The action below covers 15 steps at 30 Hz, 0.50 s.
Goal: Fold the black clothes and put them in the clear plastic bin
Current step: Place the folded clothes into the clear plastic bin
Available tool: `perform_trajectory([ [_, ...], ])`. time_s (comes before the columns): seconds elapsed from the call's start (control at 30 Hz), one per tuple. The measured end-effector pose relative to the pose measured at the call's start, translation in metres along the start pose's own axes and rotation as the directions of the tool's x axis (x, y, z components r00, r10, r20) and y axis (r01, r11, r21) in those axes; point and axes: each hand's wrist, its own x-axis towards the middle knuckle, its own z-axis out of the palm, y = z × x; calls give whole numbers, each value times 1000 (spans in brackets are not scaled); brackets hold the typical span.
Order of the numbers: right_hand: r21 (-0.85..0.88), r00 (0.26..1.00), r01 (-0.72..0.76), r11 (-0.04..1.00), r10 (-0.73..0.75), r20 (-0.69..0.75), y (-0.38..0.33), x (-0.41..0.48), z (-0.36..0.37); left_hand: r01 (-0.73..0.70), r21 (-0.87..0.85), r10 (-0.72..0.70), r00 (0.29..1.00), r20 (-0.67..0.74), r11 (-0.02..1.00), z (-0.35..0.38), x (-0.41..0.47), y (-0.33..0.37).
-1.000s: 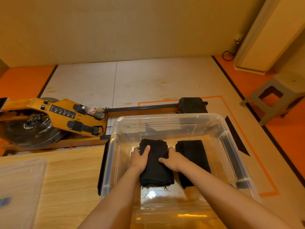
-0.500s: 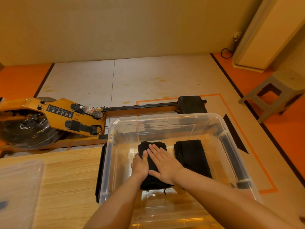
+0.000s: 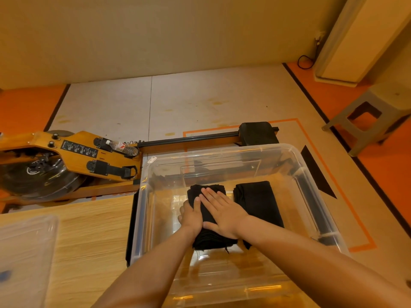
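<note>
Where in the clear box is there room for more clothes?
In the clear plastic bin, bare floor runs along the near wall, in front of both stacks, and beside the left wall. The middle is crowded: left stack held by the left hand, pressed by the right hand, right stack close beside.

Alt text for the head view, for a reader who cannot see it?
Inside a clear plastic bin on a wooden table, the right hand presses flat on a folded black garment while the left hand holds its edge; a second folded black garment lies alongside.

Beige wall (image 3: 155, 30); pale floor (image 3: 200, 98), orange borders; wooden rowing machine (image 3: 73, 152) left; grey stool (image 3: 364, 121) right; wood-grain table (image 3: 89, 236).
</note>
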Motion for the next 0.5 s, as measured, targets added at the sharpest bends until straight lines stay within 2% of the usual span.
perform_trajectory([
  [0.17,-13,999,-28,1000,28,23,19,-20,-3,-4,-10,5,998,65,1000,19,-11,11],
  [0.37,-3,998,-59,998,59,3,24,-29,-1,-43,71,34,993,115,997,20,-11,17],
  [0.43,2,999,-48,999,48,8,24,-28,-5,-106,107,94,990,107,989,15,-13,18],
  [0.5,-7,999,-32,999,32,1,26,-28,-12,-262,270,254,965,64,927,8,-22,19],
])
